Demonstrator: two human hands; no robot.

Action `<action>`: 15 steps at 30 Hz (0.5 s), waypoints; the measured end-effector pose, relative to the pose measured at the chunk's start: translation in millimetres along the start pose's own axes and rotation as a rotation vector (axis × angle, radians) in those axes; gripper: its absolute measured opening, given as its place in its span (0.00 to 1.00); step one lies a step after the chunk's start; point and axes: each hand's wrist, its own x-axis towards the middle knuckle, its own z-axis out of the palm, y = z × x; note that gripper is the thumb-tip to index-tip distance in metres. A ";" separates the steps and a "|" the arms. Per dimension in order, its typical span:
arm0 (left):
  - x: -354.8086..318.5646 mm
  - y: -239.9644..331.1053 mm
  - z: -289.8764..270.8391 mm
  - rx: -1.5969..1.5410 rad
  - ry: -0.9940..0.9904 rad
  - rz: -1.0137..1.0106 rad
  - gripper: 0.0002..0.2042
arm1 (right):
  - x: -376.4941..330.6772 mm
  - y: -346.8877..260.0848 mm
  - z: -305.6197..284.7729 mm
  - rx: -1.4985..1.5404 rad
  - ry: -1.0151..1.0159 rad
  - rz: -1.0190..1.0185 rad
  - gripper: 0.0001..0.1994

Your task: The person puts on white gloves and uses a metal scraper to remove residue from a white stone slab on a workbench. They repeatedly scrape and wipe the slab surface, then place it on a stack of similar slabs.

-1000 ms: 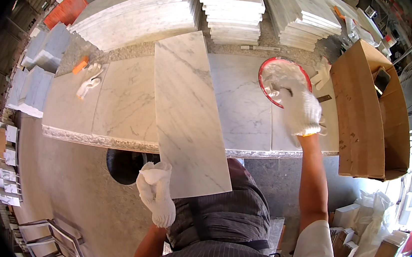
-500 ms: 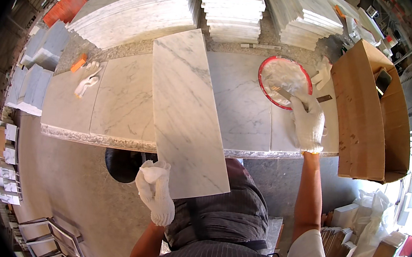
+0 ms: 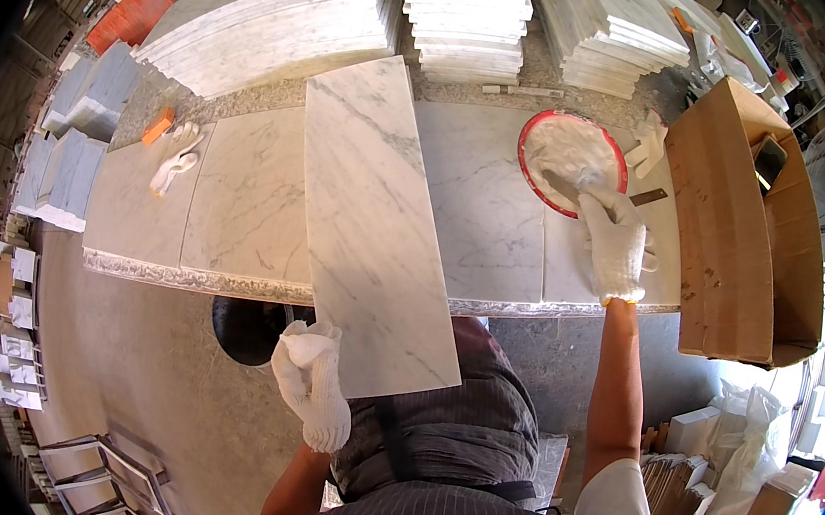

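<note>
My right hand [image 3: 615, 241], in a white knit glove, is closed on a putty knife [image 3: 560, 184]. The blade reaches into the white paste of a round, red-rimmed container [image 3: 545, 199]. A flat strip with a hole [image 3: 649, 197] shows beyond my fingers; I cannot tell if it belongs to the same tool. My left hand [image 3: 322, 404], gloved too, grips a crumpled white cloth [image 3: 309, 345] beside the near left edge of a long veined marble slab [image 3: 381, 224]. The slab lies across the worktable and its near end overhangs the front edge toward my body.
Stacks of marble slabs [image 3: 461, 36] line the far side. An open cardboard box [image 3: 722, 230] stands at the right, with a white glove [image 3: 648, 147] next to it. Another glove [image 3: 175, 160] and an orange block [image 3: 158, 125] lie at the left. A black bucket [image 3: 246, 331] sits below the table.
The putty knife's blade has shifted and turned slightly in the paste as my right hand moved a little. My left hand and the slab stay in place.
</note>
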 end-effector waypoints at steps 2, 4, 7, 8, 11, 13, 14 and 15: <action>-0.6 0.0 -0.1 -0.005 0.007 -0.012 0.21 | -0.8 -1.0 0.3 0.007 0.004 -0.020 0.11; -0.3 2.4 0.4 -0.001 0.005 -0.023 0.21 | -0.2 -1.7 -0.5 0.016 0.001 0.003 0.11; -0.3 5.0 0.8 -0.004 -0.003 -0.033 0.21 | 0.3 -0.9 -0.5 0.023 0.005 0.019 0.12; -0.3 4.9 0.9 -0.012 -0.001 -0.039 0.21 | 0.4 -0.5 -0.4 0.024 0.008 0.022 0.12; -0.4 4.3 -0.2 -0.033 -0.009 -0.055 0.21 | 1.7 0.8 -2.0 0.018 -0.006 0.036 0.12; -0.9 0.9 -3.6 -0.049 -0.030 -0.062 0.25 | 1.8 0.8 -2.9 0.017 -0.008 0.040 0.12; -1.2 -0.7 -4.6 -0.053 -0.036 -0.064 0.25 | 2.0 0.9 -3.5 0.016 -0.008 0.042 0.12; -1.5 -2.5 -5.7 -0.057 -0.040 -0.065 0.25 | 2.4 2.0 -3.9 0.019 -0.006 0.040 0.12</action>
